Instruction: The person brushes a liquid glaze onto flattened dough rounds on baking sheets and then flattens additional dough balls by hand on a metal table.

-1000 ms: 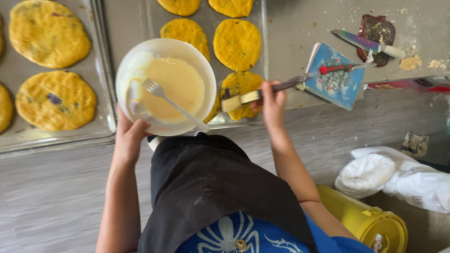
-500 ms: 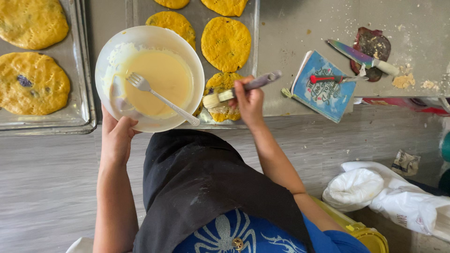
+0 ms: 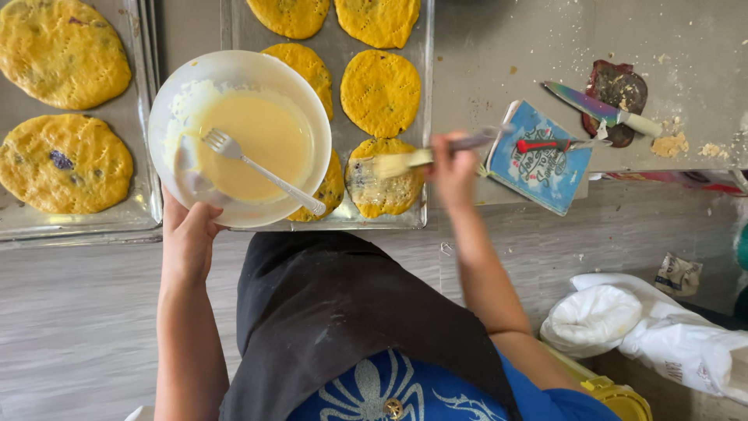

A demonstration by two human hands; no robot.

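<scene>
Now | my left hand (image 3: 185,242) grips egg-wash bowl (image 3: 239,137) beside baking tray (image 3: 425,117) | right hand (image 3: 452,164) closed around pastry brush (image 3: 401,162) on dough round (image 3: 384,187) | risk: tilted bowl spills, fork (image 3: 261,171) slides out.

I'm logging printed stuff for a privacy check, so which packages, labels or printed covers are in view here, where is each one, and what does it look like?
Booklet: on the counter's near edge, right of the right hand; rectangular, blue cover with white lettering, a red-handled tool lying across it.
Small packet: on the floor at far right; crumpled, pale tan with dark print.
White sacks: on the floor at lower right; soft, bulging, faint print on one.
No screens or signs.
</scene>
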